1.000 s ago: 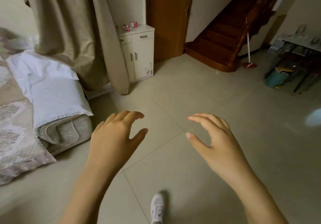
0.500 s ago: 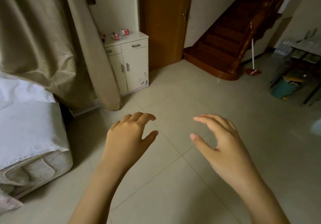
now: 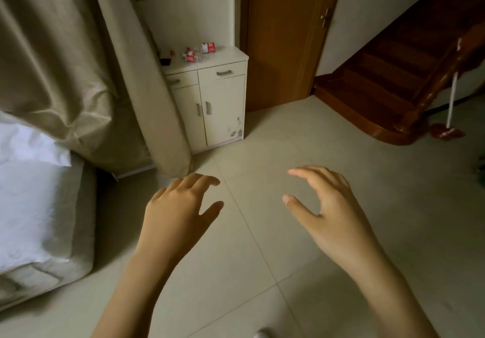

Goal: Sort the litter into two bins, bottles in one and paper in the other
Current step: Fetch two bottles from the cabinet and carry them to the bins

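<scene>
Fingers (image 3: 207, 180) of left hand (image 3: 178, 214) loosely spread, holding nothing; right hand (image 3: 328, 211) likewise, fingers relaxed, above floor (image 3: 288, 141). Bottles (image 3: 199, 51) lie on cabinet (image 3: 210, 101) top, well ahead. Likely light, crushable, slick plastic; grasp mid-body. Curtain (image 3: 78, 62) crowds cabinet's left edge; open floor gives approach. No bins visible.
</scene>
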`<state>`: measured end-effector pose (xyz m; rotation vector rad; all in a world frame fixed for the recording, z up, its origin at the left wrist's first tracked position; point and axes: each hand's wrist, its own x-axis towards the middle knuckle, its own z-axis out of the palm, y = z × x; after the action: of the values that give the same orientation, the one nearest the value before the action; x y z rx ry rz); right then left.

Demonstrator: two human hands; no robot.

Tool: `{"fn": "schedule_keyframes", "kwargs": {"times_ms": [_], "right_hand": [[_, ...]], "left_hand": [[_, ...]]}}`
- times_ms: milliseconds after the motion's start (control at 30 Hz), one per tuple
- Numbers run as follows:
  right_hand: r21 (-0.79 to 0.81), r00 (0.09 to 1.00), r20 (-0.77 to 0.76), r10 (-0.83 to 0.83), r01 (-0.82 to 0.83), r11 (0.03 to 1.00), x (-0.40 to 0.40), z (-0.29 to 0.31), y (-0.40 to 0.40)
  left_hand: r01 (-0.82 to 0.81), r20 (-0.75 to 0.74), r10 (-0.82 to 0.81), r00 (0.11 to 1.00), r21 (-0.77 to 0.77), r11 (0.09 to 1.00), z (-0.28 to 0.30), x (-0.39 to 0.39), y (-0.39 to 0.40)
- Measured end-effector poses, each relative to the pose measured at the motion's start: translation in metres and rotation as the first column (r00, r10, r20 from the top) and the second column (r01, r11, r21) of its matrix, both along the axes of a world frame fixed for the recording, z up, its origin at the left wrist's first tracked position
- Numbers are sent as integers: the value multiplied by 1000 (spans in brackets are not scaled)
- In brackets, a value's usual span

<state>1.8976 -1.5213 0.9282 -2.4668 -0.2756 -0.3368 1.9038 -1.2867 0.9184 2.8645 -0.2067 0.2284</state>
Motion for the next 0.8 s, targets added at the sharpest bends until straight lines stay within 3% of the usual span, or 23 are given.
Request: {"fn": "schedule_keyframes", "kwargs": {"times_ms": [333,600,800], "right_hand": [[-127,990,-2,140,-139,982,209,-11,6],[-202,986,19,163,-156,967,376,-2,10],[-151,972,68,226,-214,965,482,5,23]], "left_hand": [[-235,-87,235,968,17,972,-25,151,11],[-169,-21,169,985,-9,986,-16,339,14],[-154,4,154,988,-33,988,-4,456,20]]}}
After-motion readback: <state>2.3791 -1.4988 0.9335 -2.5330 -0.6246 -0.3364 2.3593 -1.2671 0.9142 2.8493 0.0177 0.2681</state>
